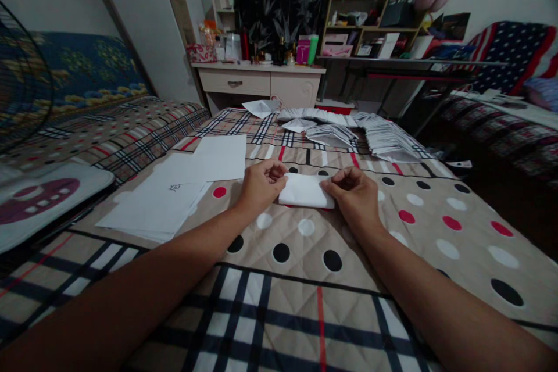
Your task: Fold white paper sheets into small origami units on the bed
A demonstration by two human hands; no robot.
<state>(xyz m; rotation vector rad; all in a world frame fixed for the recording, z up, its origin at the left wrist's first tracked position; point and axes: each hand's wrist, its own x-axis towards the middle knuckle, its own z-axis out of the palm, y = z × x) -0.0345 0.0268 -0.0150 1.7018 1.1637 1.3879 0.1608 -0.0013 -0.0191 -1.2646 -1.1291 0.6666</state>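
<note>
A small folded sheet of white paper (305,192) is held out just above the dotted bedspread, between my two hands. My left hand (264,181) pinches its left edge with thumb and fingers. At the right end, my right hand (355,190) grips the paper the same way, thumb on the near face. To the left of my left hand lies a loose stack of flat white sheets (152,200), the top one bearing a small dark drawing. Another white sheet (222,157) overlaps its far end.
Beyond my hands, folded papers (386,136) lie in a long curved row, with another pile (332,134) beside it. A white flat case (47,200) sits at the left. A drawer cabinet (261,84) and a desk (414,62) stand past the bed.
</note>
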